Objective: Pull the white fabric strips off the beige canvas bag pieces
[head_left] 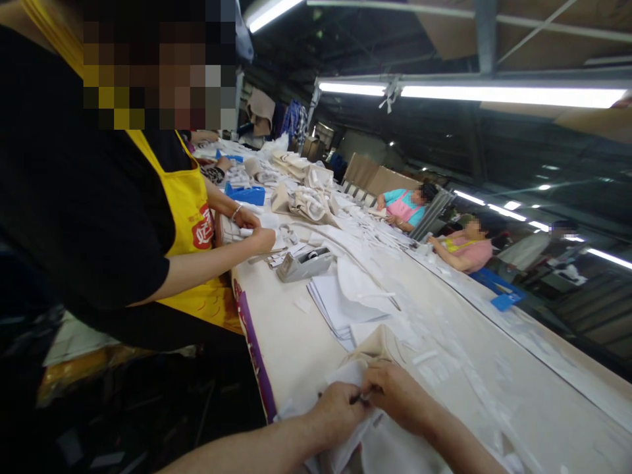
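The worktop (276, 342) runs away diagonally, its left edge bordered by a purple strip (257, 352). A pale stretch of surface lies between that strip and the stacked white sheets (328, 306); to the right, translucent scraps spread toward a dark lengthwise seam. A co-worker in a yellow apron (180, 204) stands close against the left edge, near a grey tape dispenser (306, 263), which limits room on that side.

The fabric bundle (382, 345) sits at the near end of the worktop, just beyond and beneath the wearer's hands: a cream, folded part behind, loose white material in front, its lower part blurred.

The left hand (343, 411) comes in from the lower left, the right hand (388, 392) from the lower right. Their fingertips meet, both pinching the white material, the right with fingers curled downward.
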The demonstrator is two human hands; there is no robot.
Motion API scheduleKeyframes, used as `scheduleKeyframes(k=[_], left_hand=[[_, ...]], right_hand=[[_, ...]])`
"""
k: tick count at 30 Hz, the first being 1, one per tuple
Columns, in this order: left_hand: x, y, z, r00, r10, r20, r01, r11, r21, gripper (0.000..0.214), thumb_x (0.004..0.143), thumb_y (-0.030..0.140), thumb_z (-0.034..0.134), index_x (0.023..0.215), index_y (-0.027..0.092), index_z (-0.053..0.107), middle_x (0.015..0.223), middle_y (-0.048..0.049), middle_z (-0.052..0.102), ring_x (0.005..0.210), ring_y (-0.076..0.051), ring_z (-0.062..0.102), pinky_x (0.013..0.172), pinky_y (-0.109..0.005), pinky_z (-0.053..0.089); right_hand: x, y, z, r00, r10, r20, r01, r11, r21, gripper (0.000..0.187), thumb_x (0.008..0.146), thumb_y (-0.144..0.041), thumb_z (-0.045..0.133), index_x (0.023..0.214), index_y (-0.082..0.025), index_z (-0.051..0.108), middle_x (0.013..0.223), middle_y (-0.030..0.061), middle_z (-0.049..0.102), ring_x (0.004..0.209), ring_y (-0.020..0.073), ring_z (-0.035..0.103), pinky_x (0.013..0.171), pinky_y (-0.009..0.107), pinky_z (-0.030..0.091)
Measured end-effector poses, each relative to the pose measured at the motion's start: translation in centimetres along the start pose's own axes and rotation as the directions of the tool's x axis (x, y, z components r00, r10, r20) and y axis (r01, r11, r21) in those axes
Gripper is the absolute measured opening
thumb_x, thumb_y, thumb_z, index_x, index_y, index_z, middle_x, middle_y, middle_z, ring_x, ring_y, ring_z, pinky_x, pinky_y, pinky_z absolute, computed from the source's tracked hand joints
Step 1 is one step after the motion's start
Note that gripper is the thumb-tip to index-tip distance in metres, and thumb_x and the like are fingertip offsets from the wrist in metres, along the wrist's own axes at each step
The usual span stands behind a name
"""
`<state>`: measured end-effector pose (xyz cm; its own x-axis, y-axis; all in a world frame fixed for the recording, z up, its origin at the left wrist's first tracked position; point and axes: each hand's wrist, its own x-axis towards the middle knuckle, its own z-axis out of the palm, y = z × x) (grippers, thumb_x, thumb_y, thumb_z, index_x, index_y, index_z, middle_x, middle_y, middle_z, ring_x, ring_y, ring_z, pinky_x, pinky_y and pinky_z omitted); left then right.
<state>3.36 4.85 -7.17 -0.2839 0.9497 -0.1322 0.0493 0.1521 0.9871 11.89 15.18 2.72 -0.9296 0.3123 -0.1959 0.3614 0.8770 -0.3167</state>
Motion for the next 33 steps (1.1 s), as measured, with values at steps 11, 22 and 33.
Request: scheduleKeyframes(k=[11,22,33], left_hand=[[0.5,-1.1,0.9,0.996,0.093,0.012,-0.092,0.995,-0.03,0.03,0.078,0.042,0.053,0.085,0.017,0.069,0.077,0.0,0.068,0.071,-0.018,0.06,0.063,-0.024,0.044],[0.0,0.7,-0.7,0.964,0.129,0.232,-0.068,0.965,-0.252,0.035,0.072,0.023,0.052,0.105,0.017,0.065,0.087,-0.0004,0.067,0.081,-0.017,0.057,0.077,-0.027,0.045],[-0.2,0.8,0.5,0.989,-0.056,0.138,0.088,0.967,-0.24,0.036,0.067,0.034,0.055,0.097,0.015,0.065,0.069,-0.0024,0.063,0.048,-0.015,0.055,0.047,-0.027,0.045]], right_hand=[[-3.6,1.4,3.6,0.949,-0.229,-0.219,0.206,0.971,-0.123,0.016,0.088,-0.01,0.047,0.077,-0.017,0.056,0.086,0.0011,0.057,0.083,0.0163,0.048,0.074,0.029,0.043],[-5.9,4.5,7.5,0.881,-0.336,-0.333,0.234,0.922,-0.309,0.05,0.083,-0.003,0.045,0.13,-0.019,0.043,0.13,0.007,0.049,0.119,0.0221,0.041,0.099,0.039,0.044],[-7.1,2.7,5.6,0.755,0.046,-0.654,0.141,0.963,0.23,0.026,0.089,-0.024,0.042,0.101,-0.024,0.065,0.11,0.0068,0.063,0.103,0.0197,0.059,0.089,0.034,0.051]])
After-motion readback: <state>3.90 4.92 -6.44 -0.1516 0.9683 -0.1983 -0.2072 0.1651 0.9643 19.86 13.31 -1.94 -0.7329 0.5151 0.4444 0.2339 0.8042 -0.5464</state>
